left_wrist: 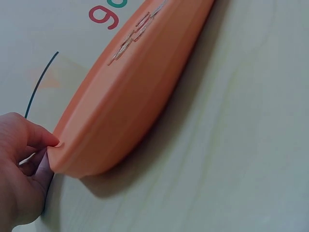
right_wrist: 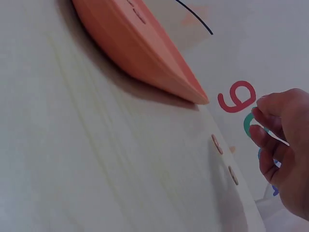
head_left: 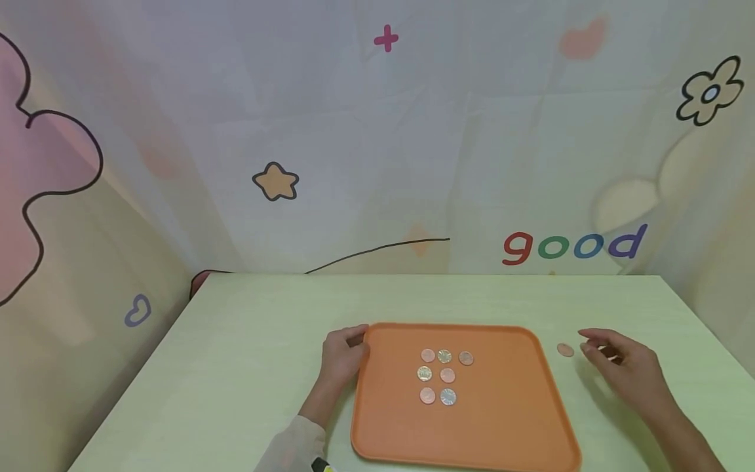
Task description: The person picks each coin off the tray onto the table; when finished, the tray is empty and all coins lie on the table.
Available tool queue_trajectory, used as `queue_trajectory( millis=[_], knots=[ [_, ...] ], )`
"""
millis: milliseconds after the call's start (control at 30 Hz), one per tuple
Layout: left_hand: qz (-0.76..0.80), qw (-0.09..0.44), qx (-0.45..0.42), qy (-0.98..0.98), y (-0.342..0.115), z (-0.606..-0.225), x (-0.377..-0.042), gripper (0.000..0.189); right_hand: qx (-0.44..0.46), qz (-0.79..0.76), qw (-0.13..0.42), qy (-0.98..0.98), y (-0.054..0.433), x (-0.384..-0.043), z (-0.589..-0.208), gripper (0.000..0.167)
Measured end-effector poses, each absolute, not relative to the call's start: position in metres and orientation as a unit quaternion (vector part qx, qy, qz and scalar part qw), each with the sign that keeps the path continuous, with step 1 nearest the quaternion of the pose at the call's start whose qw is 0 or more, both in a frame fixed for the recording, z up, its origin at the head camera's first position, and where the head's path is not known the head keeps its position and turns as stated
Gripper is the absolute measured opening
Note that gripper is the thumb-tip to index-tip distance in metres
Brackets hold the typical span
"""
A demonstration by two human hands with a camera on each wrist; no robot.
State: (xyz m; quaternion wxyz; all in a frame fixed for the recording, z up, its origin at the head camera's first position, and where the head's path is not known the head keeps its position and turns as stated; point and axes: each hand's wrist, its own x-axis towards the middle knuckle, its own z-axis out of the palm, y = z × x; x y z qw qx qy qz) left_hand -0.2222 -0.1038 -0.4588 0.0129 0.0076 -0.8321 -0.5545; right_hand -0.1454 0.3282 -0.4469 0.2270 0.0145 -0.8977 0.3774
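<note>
An orange rectangular tray (head_left: 507,406) lies on the table with several copper, brass and silver coins (head_left: 447,375) grouped left of its middle. My left hand (head_left: 342,357) holds the tray by its far left corner; in the left wrist view the thumb and forefinger pinch its rim (left_wrist: 57,157). Past the tray's right edge, my right hand (head_left: 628,367) hovers over the table, fingers loosely bent, with nothing seen between them. A copper coin (head_left: 565,349) lies just left of its fingertips. The right wrist view shows two coins on the table, one (right_wrist: 217,144) nearer the tray, another (right_wrist: 233,175) farther off.
The pale table (head_left: 224,367) extends on both sides of the tray. Behind it hangs a printed cloth (head_left: 354,144) with a star, flowers and the word "good". More cloth closes off the left and right sides.
</note>
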Motion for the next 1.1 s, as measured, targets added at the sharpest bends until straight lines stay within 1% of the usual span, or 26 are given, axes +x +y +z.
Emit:
queue_trajectory(
  millis=[67, 167, 333, 400, 600, 833, 967, 1100],
  knots=[
    [-0.554, 0.014, 0.009, -0.833, -0.104, -0.459, -0.222, 0.046, 0.029, 0.387, 0.217, -0.896, 0.319, -0.146, -0.442, 0.022],
    [-0.556, 0.014, 0.009, -0.831, -0.103, -0.46, -0.223, 0.046, 0.048, 0.392, 0.188, -0.899, 0.306, -0.148, -0.437, 0.021],
    [-0.553, 0.018, 0.005, -0.833, -0.103, -0.463, -0.223, 0.045, 0.083, 0.397, 0.105, -0.908, 0.285, -0.154, -0.432, 0.021],
    [-0.549, 0.02, 0.004, -0.836, -0.104, -0.464, -0.224, 0.045, 0.098, 0.403, 0.08, -0.906, 0.278, -0.157, -0.431, 0.021],
    [-0.548, 0.02, -0.002, -0.836, -0.105, -0.465, -0.225, 0.044, 0.12, 0.428, 0.061, -0.894, 0.257, -0.165, -0.431, 0.022],
    [-0.545, 0.025, -0.001, -0.838, -0.105, -0.466, -0.225, 0.044, 0.094, 0.435, 0.032, -0.895, 0.231, -0.174, -0.434, 0.024],
    [-0.543, 0.027, -0.001, -0.839, -0.105, -0.466, -0.225, 0.044, 0.09, 0.441, 0.028, -0.893, 0.218, -0.179, -0.441, 0.024],
    [-0.543, 0.024, -0.003, -0.839, -0.106, -0.465, -0.225, 0.043, 0.082, 0.434, 0.041, -0.896, 0.209, -0.183, -0.449, 0.023]
  ],
)
